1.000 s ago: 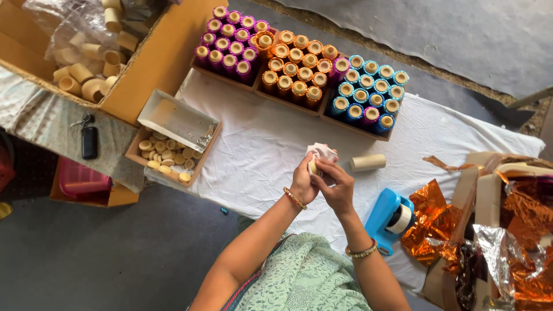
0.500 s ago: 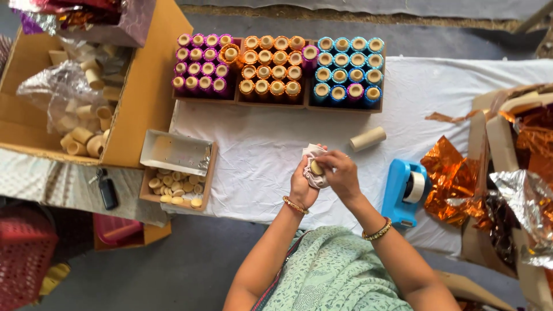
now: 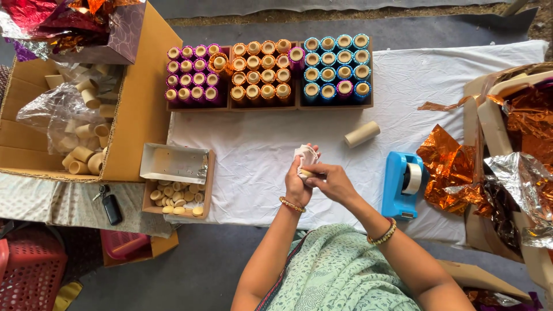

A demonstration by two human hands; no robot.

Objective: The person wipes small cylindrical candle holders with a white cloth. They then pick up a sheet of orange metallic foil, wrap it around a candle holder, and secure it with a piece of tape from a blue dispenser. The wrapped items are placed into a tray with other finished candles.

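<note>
My left hand [image 3: 295, 185] and my right hand [image 3: 330, 181] meet over the white cloth [image 3: 265, 144]. Together they hold a short cardboard tube wrapped in pale pinkish-white foil [image 3: 306, 156], its loose end sticking up above my fingers. A bare cardboard tube [image 3: 362, 133] lies on the cloth just up and right of my hands. A blue tape dispenser [image 3: 401, 183] sits to the right of my right hand.
Trays of purple [image 3: 193, 78], orange [image 3: 260, 70] and blue [image 3: 337, 66] wrapped tubes line the far edge. A small box of round caps [image 3: 175, 198] sits left, beside a big carton of bare tubes [image 3: 80, 126]. Orange and silver foil sheets [image 3: 501, 155] pile at right. Keys [image 3: 109, 204] lie lower left.
The view has shifted, so everything sits further left and up. My hands turned the wrapped tube; the foil end now stands up above my fingers and the tube's round end no longer shows.
</note>
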